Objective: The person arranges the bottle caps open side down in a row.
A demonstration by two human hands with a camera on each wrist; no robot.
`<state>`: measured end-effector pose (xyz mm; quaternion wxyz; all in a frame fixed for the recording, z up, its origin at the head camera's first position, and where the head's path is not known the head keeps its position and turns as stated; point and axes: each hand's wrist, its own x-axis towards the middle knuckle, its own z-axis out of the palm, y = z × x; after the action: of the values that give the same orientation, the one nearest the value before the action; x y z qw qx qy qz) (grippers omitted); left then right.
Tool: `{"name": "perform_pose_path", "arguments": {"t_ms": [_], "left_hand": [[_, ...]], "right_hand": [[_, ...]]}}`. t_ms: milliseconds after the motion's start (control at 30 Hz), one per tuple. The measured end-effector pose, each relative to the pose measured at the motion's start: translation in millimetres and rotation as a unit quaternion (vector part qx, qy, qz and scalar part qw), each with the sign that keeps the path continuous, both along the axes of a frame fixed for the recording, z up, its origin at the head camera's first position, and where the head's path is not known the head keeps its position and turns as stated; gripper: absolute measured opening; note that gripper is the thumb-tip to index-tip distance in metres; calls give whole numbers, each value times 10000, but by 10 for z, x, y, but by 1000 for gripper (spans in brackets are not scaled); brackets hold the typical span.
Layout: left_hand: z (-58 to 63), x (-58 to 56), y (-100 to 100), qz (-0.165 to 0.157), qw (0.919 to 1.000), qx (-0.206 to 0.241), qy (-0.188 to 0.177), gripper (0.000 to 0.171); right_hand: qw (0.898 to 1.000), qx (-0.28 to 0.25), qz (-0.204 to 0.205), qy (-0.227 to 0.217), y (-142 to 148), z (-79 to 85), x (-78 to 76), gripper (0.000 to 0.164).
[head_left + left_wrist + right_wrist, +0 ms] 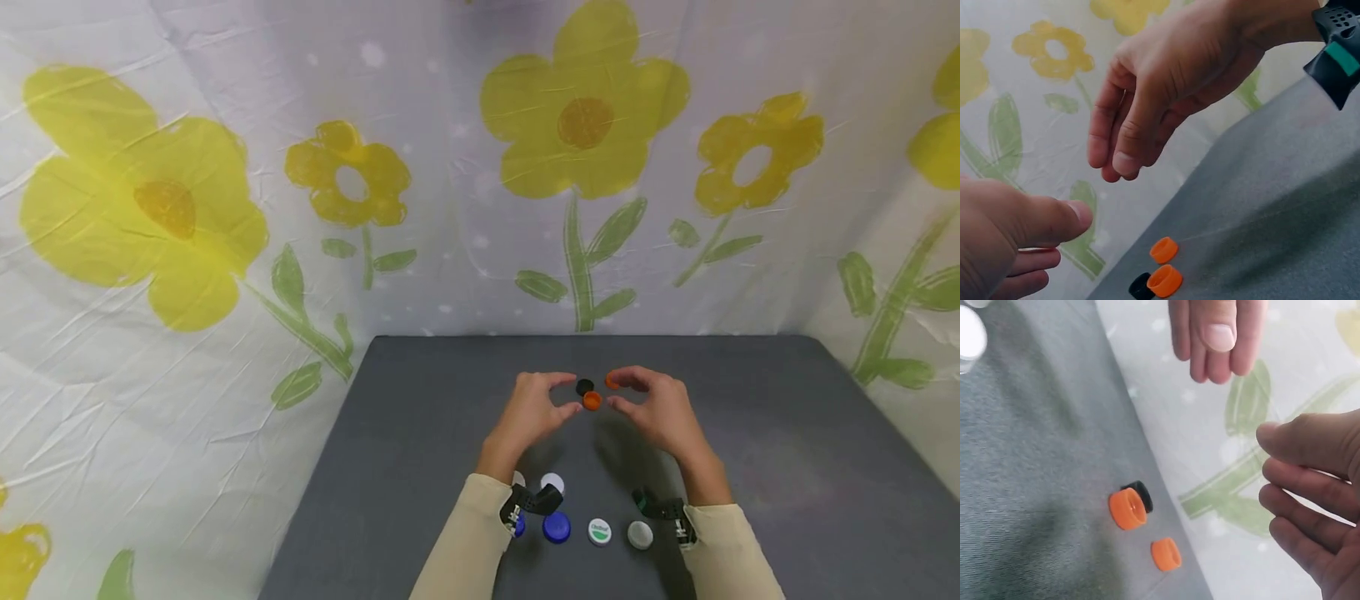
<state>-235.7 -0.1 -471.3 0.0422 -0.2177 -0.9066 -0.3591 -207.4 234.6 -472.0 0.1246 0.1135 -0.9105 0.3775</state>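
Note:
Three bottle caps sit near the table's far edge: an orange cap [592, 401] beside a black cap [585, 387], and a second orange cap [612, 382] a little to their right. My left hand [534, 410] hovers left of them, thumb and fingers spread apart with nothing between. On the other side my right hand [662, 408] is held in the air, its fingers loosely bent and holding nothing. In the head view its fingers partly cover the second orange cap, but the right wrist view shows that orange cap [1166, 554] lying apart from both hands.
Closer to the person lie more caps: a blue cap [557, 527], a white cap [552, 483], a white cap with green print [599, 532] and a greyish-white cap [640, 535]. Others are partly hidden by the left wrist. A flowered curtain [450, 250] hangs behind the dark table [420, 433].

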Motion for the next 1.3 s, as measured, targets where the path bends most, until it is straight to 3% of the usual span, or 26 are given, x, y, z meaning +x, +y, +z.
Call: {"name": "perform_pose_path", "arguments": {"t_ms": [233, 400, 567, 767, 967, 1100, 1300], "left_hand": [[-117, -194, 127, 53, 9995, 248, -197, 37], [-286, -316, 204, 50, 9990, 296, -337, 35], [-485, -417, 284, 82, 9996, 208, -176, 31], [-687, -465, 361, 277, 9992, 162, -231, 29], [-798, -475, 380, 355, 9990, 244, -149, 28], [-1006, -601, 418, 379, 9991, 116, 152, 27], [-1346, -836, 509, 609, 9980, 97, 105, 28]], "right_hand": [[9995, -68, -81, -310, 67, -69, -172, 37], [9991, -175, -12, -382, 96, -197, -287, 35], [9991, -208, 128, -344, 84, -351, -412, 32], [9988, -171, 122, -453, 68, -520, -500, 32], [9975, -171, 215, -648, 51, -655, -548, 32], [9978, -101, 163, -637, 41, -722, -562, 32], [9981, -87, 117, -598, 23, -773, -594, 32]]}}
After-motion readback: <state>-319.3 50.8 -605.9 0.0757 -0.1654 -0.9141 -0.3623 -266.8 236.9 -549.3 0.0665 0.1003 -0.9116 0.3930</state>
